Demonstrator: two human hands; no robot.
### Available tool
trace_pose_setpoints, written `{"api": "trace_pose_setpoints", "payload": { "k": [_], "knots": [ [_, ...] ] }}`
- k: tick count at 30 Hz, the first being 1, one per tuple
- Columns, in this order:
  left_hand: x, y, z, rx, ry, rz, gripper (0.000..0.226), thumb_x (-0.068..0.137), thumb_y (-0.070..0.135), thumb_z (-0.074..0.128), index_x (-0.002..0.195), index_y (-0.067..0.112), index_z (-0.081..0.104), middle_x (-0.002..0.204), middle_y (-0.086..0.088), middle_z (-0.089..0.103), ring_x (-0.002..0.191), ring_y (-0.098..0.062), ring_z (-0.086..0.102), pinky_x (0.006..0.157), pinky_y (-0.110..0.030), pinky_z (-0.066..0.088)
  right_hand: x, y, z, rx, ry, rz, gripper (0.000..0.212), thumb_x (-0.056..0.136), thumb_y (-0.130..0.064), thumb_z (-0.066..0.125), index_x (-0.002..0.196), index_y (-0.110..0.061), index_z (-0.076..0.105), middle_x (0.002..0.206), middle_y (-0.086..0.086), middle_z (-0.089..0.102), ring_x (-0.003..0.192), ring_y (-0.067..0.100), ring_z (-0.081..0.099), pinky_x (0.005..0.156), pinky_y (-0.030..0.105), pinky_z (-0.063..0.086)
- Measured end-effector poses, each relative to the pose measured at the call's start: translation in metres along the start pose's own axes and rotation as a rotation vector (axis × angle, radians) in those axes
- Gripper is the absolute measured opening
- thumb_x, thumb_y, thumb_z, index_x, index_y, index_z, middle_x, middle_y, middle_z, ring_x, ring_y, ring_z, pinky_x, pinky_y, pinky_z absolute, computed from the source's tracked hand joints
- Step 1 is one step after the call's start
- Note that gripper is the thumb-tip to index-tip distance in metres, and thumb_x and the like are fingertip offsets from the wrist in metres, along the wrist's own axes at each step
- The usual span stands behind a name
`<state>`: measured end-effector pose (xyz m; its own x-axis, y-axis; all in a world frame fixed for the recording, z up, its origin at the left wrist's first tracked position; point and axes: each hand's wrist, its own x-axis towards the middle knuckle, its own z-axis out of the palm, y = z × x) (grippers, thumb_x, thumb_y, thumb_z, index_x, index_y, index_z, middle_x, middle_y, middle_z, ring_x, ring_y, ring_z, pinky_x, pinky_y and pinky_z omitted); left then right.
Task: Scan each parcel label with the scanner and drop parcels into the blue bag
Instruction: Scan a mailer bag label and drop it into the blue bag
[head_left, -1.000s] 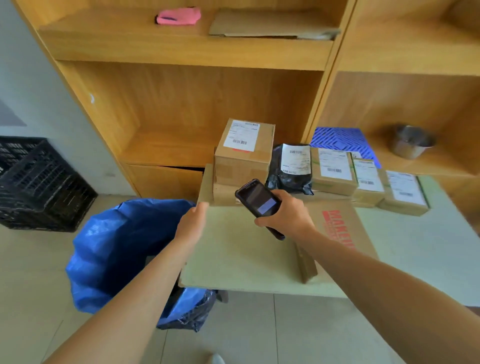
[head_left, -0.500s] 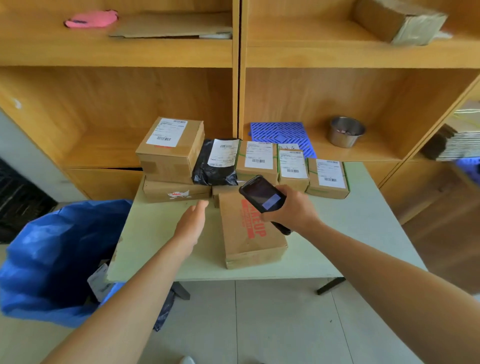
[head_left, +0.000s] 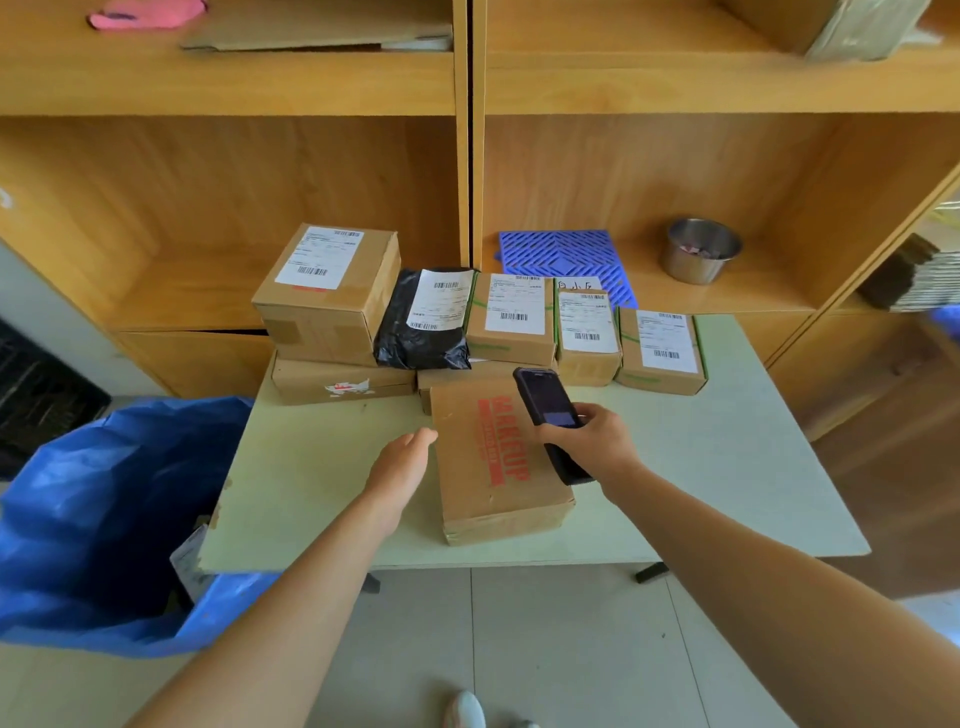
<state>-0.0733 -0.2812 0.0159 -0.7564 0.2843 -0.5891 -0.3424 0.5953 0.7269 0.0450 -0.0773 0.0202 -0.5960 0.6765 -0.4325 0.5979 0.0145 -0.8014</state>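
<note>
My right hand (head_left: 592, 441) grips a black handheld scanner (head_left: 545, 402), held over a brown box with red lettering (head_left: 483, 467) near the front of the pale green table (head_left: 322, 467). My left hand (head_left: 402, 465) is flat and open, its fingertips at that box's left edge. Behind stand several labelled parcels: a large box (head_left: 327, 291) stacked on a flat box (head_left: 340, 382), a black poly bag (head_left: 423, 322), and three small cartons (head_left: 511, 317) (head_left: 587, 332) (head_left: 662, 351). The blue bag (head_left: 104, 519) gapes open on the floor at the table's left.
Wooden shelving stands right behind the table, holding a blue plastic grid mat (head_left: 569, 257), a steel cup (head_left: 701, 249), a pink cloth (head_left: 145, 13) and flat cardboard (head_left: 317, 31). A black crate (head_left: 36, 395) sits at far left. My shoe tip (head_left: 465, 709) is on the tiled floor.
The view has swung right from the blue bag to the table. My left hand moved from the table's left edge to the lettered box. The scanner stays in my right hand.
</note>
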Motion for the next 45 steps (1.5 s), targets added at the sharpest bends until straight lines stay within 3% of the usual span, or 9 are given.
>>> {"api": "trace_pose_setpoints", "payload": {
  "k": [6, 15, 21, 24, 28, 33, 35, 40, 45],
  "knots": [
    [0.022, -0.013, 0.017, -0.062, -0.064, -0.001, 0.068, 0.097, 0.036, 0.061, 0.156, 0.023, 0.030, 0.154, 0.000, 0.043, 0.132, -0.024, 0.048, 0.108, -0.045, 0.042, 0.013, 0.012, 0.010, 0.204, -0.002, 0.112, 0.050, 0.073, -0.030, 0.091, 0.115, -0.016, 0.068, 0.096, -0.001, 0.072, 0.082, 0.014, 0.069, 0.056, 0.024, 0.051],
    [0.038, -0.029, 0.026, -0.166, -0.023, 0.030, 0.058, 0.098, 0.013, 0.062, 0.149, 0.031, 0.041, 0.140, 0.003, 0.054, 0.108, -0.016, 0.057, 0.083, -0.033, 0.051, 0.012, 0.006, 0.002, 0.271, 0.005, 0.035, 0.050, 0.075, -0.025, 0.089, 0.120, -0.017, 0.067, 0.101, -0.003, 0.073, 0.086, 0.011, 0.070, 0.059, 0.022, 0.052],
    [0.040, -0.030, 0.026, -0.063, 0.069, 0.119, 0.064, 0.100, 0.007, 0.054, 0.153, 0.035, 0.032, 0.149, 0.005, 0.047, 0.124, -0.019, 0.054, 0.092, -0.032, 0.048, 0.001, -0.005, 0.003, 0.329, -0.030, -0.059, 0.049, 0.078, -0.022, 0.088, 0.121, -0.018, 0.066, 0.109, -0.003, 0.072, 0.091, 0.009, 0.071, 0.065, 0.019, 0.054],
    [0.043, -0.029, 0.021, 0.092, 0.131, 0.180, 0.066, 0.096, -0.008, 0.044, 0.150, 0.031, 0.041, 0.151, 0.000, 0.038, 0.131, -0.022, 0.048, 0.098, -0.032, 0.048, -0.006, -0.010, 0.019, 0.299, -0.104, -0.103, 0.048, 0.077, -0.023, 0.088, 0.119, -0.023, 0.064, 0.108, -0.009, 0.069, 0.091, 0.002, 0.068, 0.064, 0.014, 0.052],
    [0.041, -0.021, 0.009, -0.002, 0.082, 0.133, 0.037, 0.104, 0.023, 0.048, 0.139, 0.030, 0.056, 0.134, 0.004, 0.055, 0.119, -0.023, 0.055, 0.101, -0.038, 0.047, -0.013, -0.014, 0.049, 0.270, -0.179, -0.140, 0.056, 0.073, -0.026, 0.091, 0.119, -0.030, 0.059, 0.107, -0.018, 0.065, 0.095, 0.000, 0.065, 0.071, 0.017, 0.053],
    [0.039, -0.020, -0.013, -0.109, -0.041, 0.060, 0.045, 0.095, 0.059, 0.042, 0.130, 0.037, 0.059, 0.124, 0.009, 0.063, 0.114, -0.017, 0.058, 0.096, -0.037, 0.047, -0.011, -0.003, 0.064, 0.307, -0.070, -0.141, 0.069, 0.069, -0.029, 0.093, 0.130, -0.027, 0.060, 0.117, -0.010, 0.069, 0.105, 0.009, 0.066, 0.086, 0.030, 0.058],
    [0.032, -0.022, -0.020, -0.181, -0.106, 0.015, 0.039, 0.098, 0.059, 0.039, 0.122, 0.035, 0.059, 0.111, 0.015, 0.062, 0.107, -0.010, 0.056, 0.086, -0.031, 0.045, -0.008, 0.002, 0.063, 0.392, -0.023, -0.073, 0.057, 0.073, -0.027, 0.091, 0.122, -0.028, 0.062, 0.113, -0.008, 0.069, 0.102, 0.012, 0.067, 0.080, 0.031, 0.059],
    [0.031, -0.038, -0.022, -0.195, -0.215, 0.019, 0.036, 0.092, 0.063, 0.050, 0.122, 0.044, 0.052, 0.112, 0.026, 0.059, 0.106, -0.003, 0.054, 0.101, -0.039, 0.038, -0.003, 0.011, 0.061, 0.501, -0.026, 0.106, 0.026, 0.082, -0.024, 0.085, 0.100, -0.027, 0.066, 0.098, -0.003, 0.070, 0.087, 0.016, 0.067, 0.065, 0.032, 0.056],
    [0.034, -0.040, -0.021, -0.209, -0.258, -0.015, 0.047, 0.082, 0.062, 0.067, 0.125, 0.048, 0.057, 0.120, 0.016, 0.068, 0.114, -0.014, 0.060, 0.100, -0.055, 0.046, -0.005, 0.016, 0.064, 0.492, -0.091, 0.177, 0.057, 0.077, -0.033, 0.087, 0.126, -0.016, 0.065, 0.111, 0.005, 0.070, 0.092, 0.022, 0.066, 0.066, 0.033, 0.055]
  ]
}}
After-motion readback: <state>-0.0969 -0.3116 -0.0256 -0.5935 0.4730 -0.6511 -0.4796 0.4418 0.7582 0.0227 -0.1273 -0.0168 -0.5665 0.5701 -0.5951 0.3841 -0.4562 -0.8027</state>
